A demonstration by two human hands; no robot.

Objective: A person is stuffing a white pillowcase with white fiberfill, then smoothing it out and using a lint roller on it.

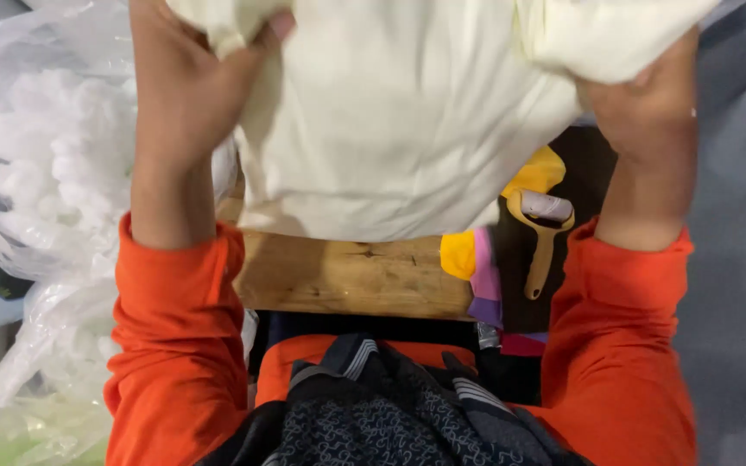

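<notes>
cream cloth — plain, soft, bunched at 2 upper corners | hanging above wooden board

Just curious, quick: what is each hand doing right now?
Left hand: closed, gripping the cream cloth.
Right hand: closed on the same cloth's other side.

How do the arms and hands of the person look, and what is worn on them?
Both arms wear long orange sleeves of soft knit cloth, loose and creased, pushed back so the ribbed cuffs end at mid forearm. The left hand and the right hand are bare: no gloves and no rings in view. No watch or bracelet is clearly visible on the wrists.
</notes>
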